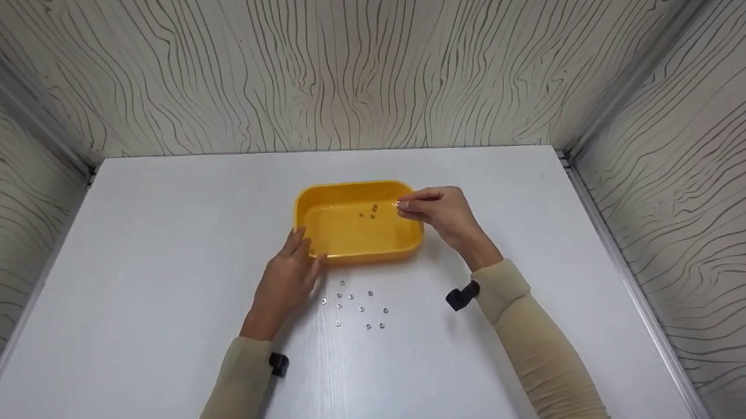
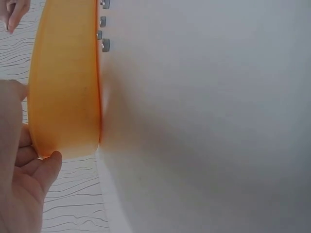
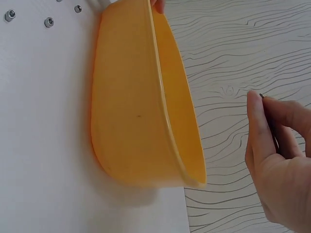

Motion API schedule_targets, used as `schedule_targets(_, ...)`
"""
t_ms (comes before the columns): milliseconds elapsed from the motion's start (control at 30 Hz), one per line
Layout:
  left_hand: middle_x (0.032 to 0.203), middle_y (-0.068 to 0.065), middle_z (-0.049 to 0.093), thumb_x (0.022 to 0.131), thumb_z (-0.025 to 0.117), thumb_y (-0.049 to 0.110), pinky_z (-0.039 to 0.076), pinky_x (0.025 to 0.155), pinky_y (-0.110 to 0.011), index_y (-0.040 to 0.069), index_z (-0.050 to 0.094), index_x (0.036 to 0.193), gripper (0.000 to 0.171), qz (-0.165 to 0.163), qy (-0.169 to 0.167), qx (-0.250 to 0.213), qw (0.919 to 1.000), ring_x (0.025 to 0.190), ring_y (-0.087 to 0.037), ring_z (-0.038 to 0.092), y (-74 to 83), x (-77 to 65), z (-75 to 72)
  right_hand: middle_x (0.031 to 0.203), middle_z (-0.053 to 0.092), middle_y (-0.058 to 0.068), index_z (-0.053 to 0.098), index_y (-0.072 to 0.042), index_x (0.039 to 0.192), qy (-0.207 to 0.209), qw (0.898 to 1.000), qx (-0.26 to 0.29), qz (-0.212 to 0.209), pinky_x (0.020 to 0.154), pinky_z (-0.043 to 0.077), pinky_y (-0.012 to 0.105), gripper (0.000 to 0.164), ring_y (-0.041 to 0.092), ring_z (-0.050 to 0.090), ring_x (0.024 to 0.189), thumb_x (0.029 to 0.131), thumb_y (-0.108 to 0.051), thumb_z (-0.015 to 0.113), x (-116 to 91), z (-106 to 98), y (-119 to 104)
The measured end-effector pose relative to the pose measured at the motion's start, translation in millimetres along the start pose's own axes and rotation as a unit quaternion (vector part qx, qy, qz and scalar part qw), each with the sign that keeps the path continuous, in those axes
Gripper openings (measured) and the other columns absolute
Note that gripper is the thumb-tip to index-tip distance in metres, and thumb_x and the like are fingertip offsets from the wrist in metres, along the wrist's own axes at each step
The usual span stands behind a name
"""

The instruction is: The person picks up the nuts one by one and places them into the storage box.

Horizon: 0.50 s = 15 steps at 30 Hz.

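Observation:
A yellow plastic tub (image 1: 363, 257) stands on the white table. My left hand (image 1: 286, 278) grips its rim at the near left corner; in the left wrist view the thumb (image 2: 50, 170) touches the tub's wall (image 2: 68, 82). Over the tub's right side, my right hand (image 1: 441, 213) pinches a small metal nut (image 1: 398, 204) between thumb and fingertips. The fingers mostly hide this nut in the right wrist view. Several nuts (image 1: 373, 216) lie on the tub's floor. Several loose metal nuts (image 1: 351, 296) are scattered on the table just in front of the tub.
The white table (image 1: 155, 249) is bounded by wood-grain panels at the back (image 1: 312, 64) and both sides. Metal rails (image 1: 637, 297) run along the side edges. Each wrist carries a small black camera (image 1: 461, 296).

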<state>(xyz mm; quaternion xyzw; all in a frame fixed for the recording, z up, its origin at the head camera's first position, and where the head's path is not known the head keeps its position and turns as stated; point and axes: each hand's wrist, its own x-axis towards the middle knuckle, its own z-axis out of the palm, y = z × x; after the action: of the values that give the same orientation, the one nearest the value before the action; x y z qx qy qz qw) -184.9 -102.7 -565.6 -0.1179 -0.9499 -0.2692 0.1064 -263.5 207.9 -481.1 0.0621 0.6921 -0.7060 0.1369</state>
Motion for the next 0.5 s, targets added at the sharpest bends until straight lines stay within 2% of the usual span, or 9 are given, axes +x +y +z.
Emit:
schedule_targets(267,0.159,-0.020,0.052,0.106,0.063,0.038,0.055,0.109,-0.048,-0.002,0.065,0.134,0.048,0.030,0.026,0.016,0.9991,0.142,-0.041,0.057,-2.8,-0.5,1.5,0.104,0.080,0.014,0.076,0.006,0.116,0.043,0.998,-0.009,0.045,0.090,0.065,0.031,0.023,0.019,0.081,0.094,0.094,-0.001,0.075,20,2,-2)
schedule_targets(500,0.160,-0.018,0.052,0.106,0.063,0.036,0.055,0.110,-0.048,-0.001,0.065,0.135,0.047,0.029,0.022,0.014,0.9992,0.143,-0.041,0.056,-1.7,0.0,1.4,0.108,0.078,0.015,0.076,0.006,0.117,0.062,0.995,-0.045,0.065,0.089,0.066,0.029,0.026,0.019,0.081,0.093,0.093,-0.001,0.077,27,2,-2)
